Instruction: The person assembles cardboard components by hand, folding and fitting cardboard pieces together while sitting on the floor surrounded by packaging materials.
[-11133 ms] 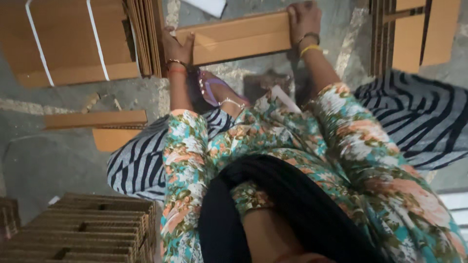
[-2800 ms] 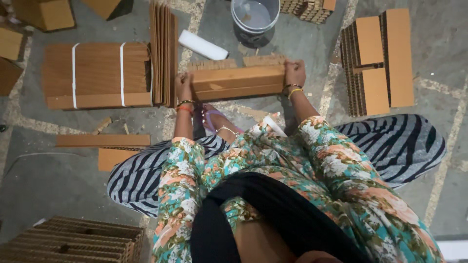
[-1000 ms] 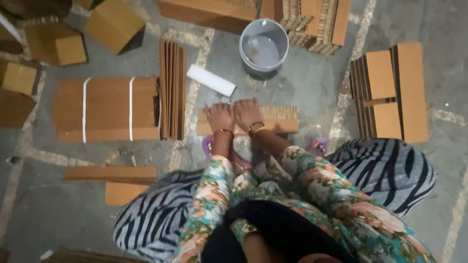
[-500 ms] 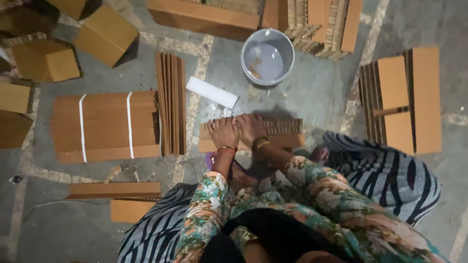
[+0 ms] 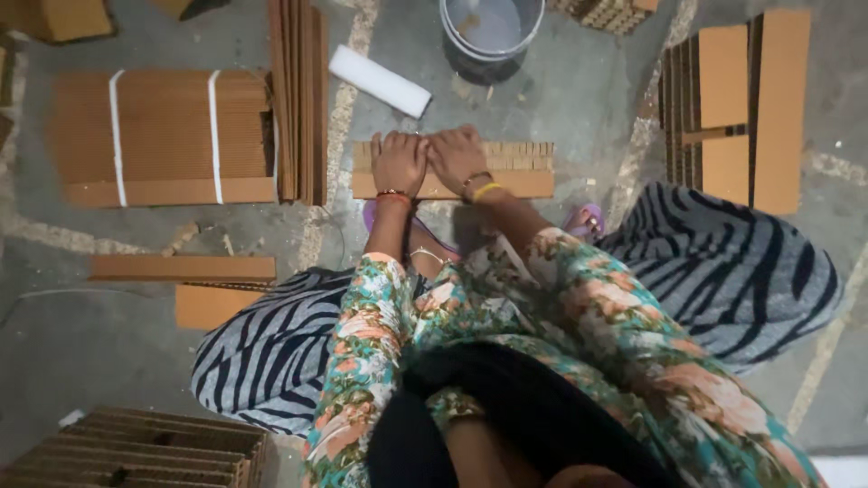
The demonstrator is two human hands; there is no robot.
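Note:
A long flat stack of brown cardboard strips (image 5: pixel 520 172) lies on the grey floor in front of me. My left hand (image 5: pixel 398 161) rests palm down on its left part, fingers together and flat. Right beside it, my right hand (image 5: pixel 457 155) presses on the middle of the same stack, fingers spread a little over the ribbed top edge. Both wrists wear bangles. Neither hand grips anything; both lie on the cardboard.
A grey bucket (image 5: pixel 493 34) stands beyond the stack, with a white block (image 5: pixel 380 79) to its left. A strapped cardboard bundle (image 5: pixel 163 136) and upright sheets (image 5: pixel 298 99) sit at the left. More cardboard stacks (image 5: pixel 737 108) lie at the right, and loose strips (image 5: pixel 181 267) at lower left.
Earlier my hands held the stack at its two ends; they have since come together on its left and middle part. Over the last second the view shifted and closed in.

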